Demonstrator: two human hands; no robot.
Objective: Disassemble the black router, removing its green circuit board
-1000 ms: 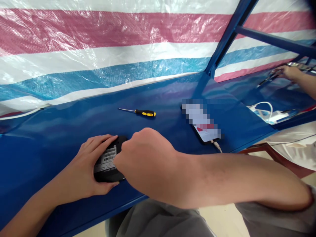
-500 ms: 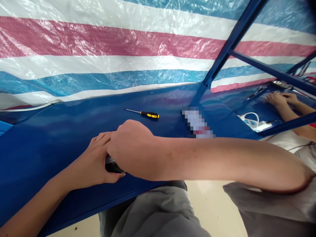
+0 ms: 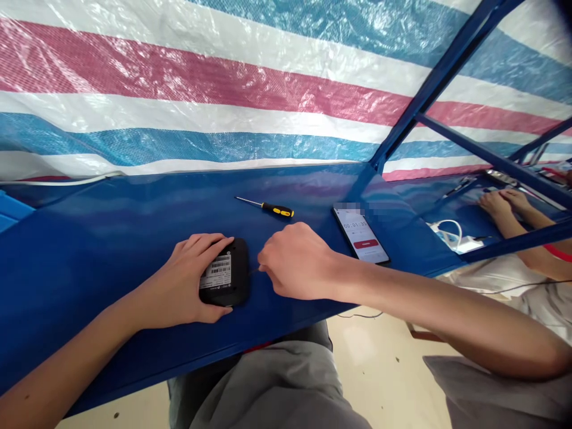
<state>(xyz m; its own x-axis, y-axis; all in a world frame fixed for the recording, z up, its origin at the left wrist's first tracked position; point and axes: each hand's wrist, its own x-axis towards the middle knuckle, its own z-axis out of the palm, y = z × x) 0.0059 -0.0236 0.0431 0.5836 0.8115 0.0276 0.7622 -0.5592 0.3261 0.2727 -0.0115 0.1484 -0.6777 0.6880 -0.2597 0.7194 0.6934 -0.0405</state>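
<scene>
Stretching across the middle, a glossy blue table [image 3: 134,238] carries a small black device [image 3: 235,274], label side up, taken here as the centre of the dial. The left hand [image 3: 187,289] wraps it from nine o'clock, half open, thumb along the near edge and fingers over the far one. At three o'clock, just beside it, the right hand [image 3: 295,262] is curled tight around a thin shaft [image 3: 254,271] pointing at the device, too blurred to identify. A black-and-yellow screwdriver [image 3: 274,210] lies at one o'clock, a lit phone [image 3: 361,235] between two and three. At twelve hangs a shiny striped sheet [image 3: 223,77] of pink-red, white and blue. A blue metal frame [image 3: 402,126] slants up at two. Farther off, towards three, are a looped white cable [image 3: 460,229] and another person's hands [image 3: 494,204]. Pale floor [image 3: 370,351] shows at four.
</scene>
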